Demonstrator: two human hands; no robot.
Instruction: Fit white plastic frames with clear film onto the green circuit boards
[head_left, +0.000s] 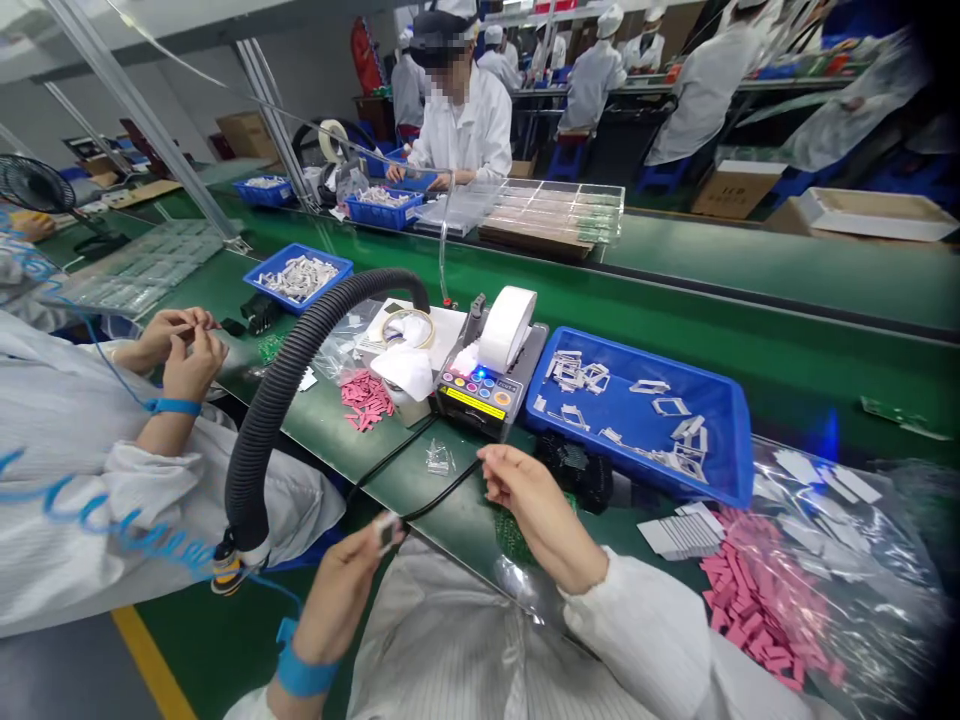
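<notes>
Small white-and-dark part [388, 532] pinched in the left hand [341, 605] at bottom centre: light, probably fragile, best held by its edges. Right hand [536, 515], lower right of centre, curled at the end of a thin black cord [442, 495], grip unclear. Just beyond, a blue tray [739, 460] of white frames [671, 405] on a green conveyor belt [787, 390]. A co-worker's 2 hands [187, 355] at left of frame.

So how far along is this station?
Looks done: white frames lying in the blue tray. In hand: the left hand holds a small white piece, and the right hand is at a black cord. Apparently left: pink pads and white strips on the plastic bag.
</notes>
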